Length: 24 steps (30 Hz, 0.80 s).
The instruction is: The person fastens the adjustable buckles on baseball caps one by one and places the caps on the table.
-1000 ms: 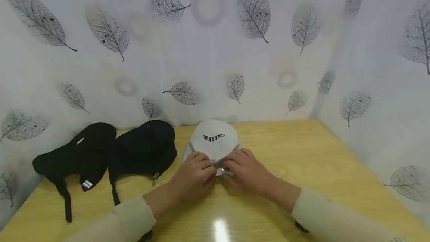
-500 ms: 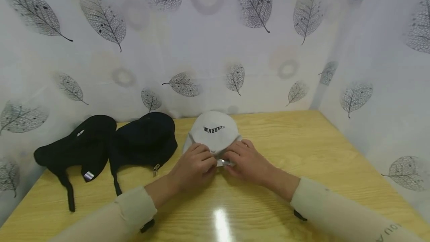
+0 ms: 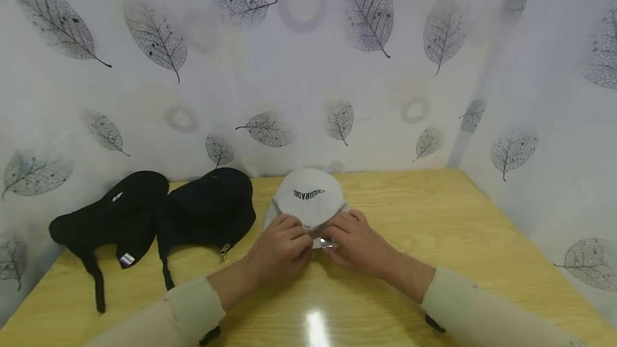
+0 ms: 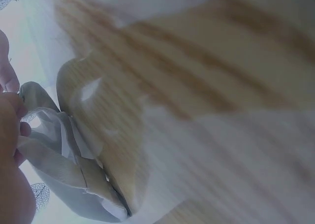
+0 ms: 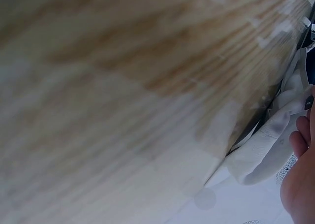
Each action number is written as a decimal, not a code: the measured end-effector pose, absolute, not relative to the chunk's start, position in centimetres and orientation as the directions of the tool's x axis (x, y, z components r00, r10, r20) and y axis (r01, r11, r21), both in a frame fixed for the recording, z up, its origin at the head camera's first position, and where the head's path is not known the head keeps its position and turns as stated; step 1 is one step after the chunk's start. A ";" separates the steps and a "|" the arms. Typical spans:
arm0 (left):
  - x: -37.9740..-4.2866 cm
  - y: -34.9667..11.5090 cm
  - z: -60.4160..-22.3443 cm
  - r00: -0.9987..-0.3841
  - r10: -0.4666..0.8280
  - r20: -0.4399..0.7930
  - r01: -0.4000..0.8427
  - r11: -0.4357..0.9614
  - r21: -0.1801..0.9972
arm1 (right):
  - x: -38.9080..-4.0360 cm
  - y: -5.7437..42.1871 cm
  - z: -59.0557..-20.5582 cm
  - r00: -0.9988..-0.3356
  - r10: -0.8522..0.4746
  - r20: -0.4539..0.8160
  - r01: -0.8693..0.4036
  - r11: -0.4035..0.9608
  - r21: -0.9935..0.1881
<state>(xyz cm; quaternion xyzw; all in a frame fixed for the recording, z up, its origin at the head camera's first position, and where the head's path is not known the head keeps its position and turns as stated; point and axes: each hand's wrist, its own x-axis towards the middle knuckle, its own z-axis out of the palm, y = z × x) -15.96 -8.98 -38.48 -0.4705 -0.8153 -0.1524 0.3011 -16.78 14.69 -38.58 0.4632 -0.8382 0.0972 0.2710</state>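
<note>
A white baseball cap (image 3: 308,183) with dark COLORADO lettering, upside down in the head view, rests at the table's middle back. Its back strap, with a shiny metal buckle (image 3: 325,243), faces the person. My left hand (image 3: 279,245) pinches the strap side left of the buckle, fingers curled. From the other side my right hand (image 3: 359,242) pinches the strap by the buckle. In the left wrist view the cap's pale fabric (image 4: 74,170) runs from the fingers down to the table. The right wrist view shows the cap's folded edge (image 5: 261,150) beside the fingers.
Two black caps lie on the left: one cap (image 3: 207,213) with a metal buckle (image 3: 224,251) and dangling strap, and another cap (image 3: 125,213) further left with a small tag. A leaf-patterned curtain (image 3: 299,68) borders the wooden table (image 3: 424,213) behind and at the sides.
The head view has tilted down and back up slightly. Both hands stay at the cap's strap with hardly any movement, and the black caps lie as before.
</note>
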 end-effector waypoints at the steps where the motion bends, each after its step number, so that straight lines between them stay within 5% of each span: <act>1: -15.9 -9.0 -38.5 -0.376 0.675 0.635 0.858 0.512 -0.036 | -16.8 14.7 -38.6 -0.422 -0.723 0.547 -0.831 0.549 0.084; 24: -15.8 -8.9 -38.0 -0.391 0.666 0.636 0.849 0.527 -0.031 | -16.9 14.8 -38.4 -0.466 -0.702 0.539 -0.832 0.554 0.003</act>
